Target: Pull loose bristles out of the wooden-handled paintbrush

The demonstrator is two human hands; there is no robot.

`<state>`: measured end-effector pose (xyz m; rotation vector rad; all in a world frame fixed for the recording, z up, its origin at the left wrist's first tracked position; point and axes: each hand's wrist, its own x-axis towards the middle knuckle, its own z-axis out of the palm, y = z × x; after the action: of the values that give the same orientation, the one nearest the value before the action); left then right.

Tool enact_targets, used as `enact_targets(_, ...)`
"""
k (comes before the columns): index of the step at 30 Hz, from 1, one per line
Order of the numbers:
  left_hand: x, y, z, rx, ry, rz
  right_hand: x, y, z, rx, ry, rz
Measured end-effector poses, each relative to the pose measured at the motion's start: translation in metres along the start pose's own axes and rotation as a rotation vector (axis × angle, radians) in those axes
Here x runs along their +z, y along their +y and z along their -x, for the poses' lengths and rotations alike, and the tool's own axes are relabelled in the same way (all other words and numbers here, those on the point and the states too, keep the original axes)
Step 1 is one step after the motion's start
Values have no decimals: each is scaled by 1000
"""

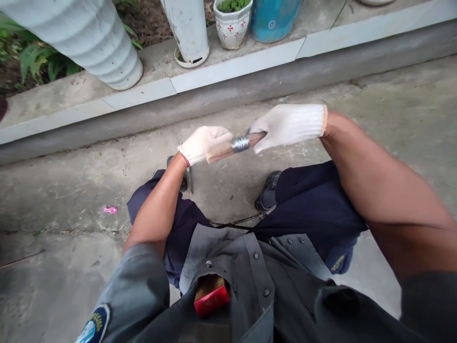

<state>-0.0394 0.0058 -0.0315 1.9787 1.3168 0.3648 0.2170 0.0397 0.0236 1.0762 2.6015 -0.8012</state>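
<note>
You cannot read a full word or number anywhere in view. At the lower left, the patch [94, 326] on your left sleeve [137, 278] bears yellow lettering, too small and slanted to make out. Right of the lower middle, yellow letters on the navy cloth [338, 261] are also unreadable to you. At the top, the blue pot [274, 16] shows you a small, pale round emblem.

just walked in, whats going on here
A person is holding a brown, wooden-looking piece in two gloved hands: the left hand at its wider end, the right hand at its narrow end. Silvery wire is wrapped around it between them. A small pink object lies on the ground.
</note>
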Motion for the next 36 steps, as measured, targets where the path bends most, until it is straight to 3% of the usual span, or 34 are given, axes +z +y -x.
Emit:
enact_targets(3,2,0,0,-58,11,125,-11,-3,2,79,153,-41)
enact_targets(8,10,13,3,-56,-6,57,-11,-3,-11,296,396,2)
enact_targets(14,17,22,6,-49,-149,77,-1,-7,-26,448,401,180)
enact_targets(18,10,21,7,-37,-117,-23,6,-18,-29,458,227,383)
enact_targets(21,2,16,7,1,-42,-161,15,-17,-28,290,-23,458)
enact_targets(24,-3,13,8,34,-31,-204,23,-9,-24,121,-184,363)
enact_targets(27,-3,9,8,13,-45,-148,23,2,-17,-28,-223,167)
enact_targets(30,-1,0,5,26,-41,-73,14,8,-9,-66,-129,69)
enact_targets(36,4,-1,2,-44,-3,74,-9,-1,-3,167,218,-57)
